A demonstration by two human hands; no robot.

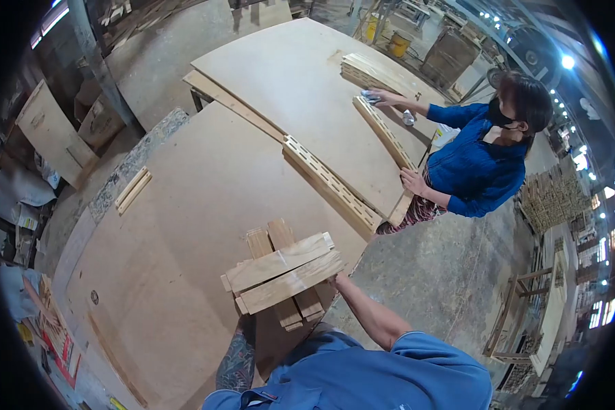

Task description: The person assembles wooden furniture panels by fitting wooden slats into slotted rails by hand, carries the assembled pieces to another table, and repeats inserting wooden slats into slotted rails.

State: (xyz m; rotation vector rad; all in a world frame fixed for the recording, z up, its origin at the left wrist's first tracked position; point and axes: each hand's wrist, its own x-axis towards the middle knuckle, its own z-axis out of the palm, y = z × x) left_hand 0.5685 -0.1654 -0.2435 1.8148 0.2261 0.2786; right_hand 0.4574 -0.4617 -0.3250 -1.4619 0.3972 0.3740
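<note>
A crossed stack of flat wooden slats (287, 270) lies near the table's front edge, the upper slats across the lower ones. My right hand (337, 279) is at the right end of the upper slats, its fingers mostly hidden. At the stack's left end, my left hand (246, 321) is below the slats, with its fingers out of sight under the wood. Beyond the stack, slotted wooden pieces (331, 184) lie along the joint between the two table boards.
A co-worker in blue (468, 160) at the right touches a slotted rail (386, 133) with both hands. More slats (379, 76) lie behind it. Small sticks (134, 190) rest at the table's left. Another person's arm (37, 301) shows at far left.
</note>
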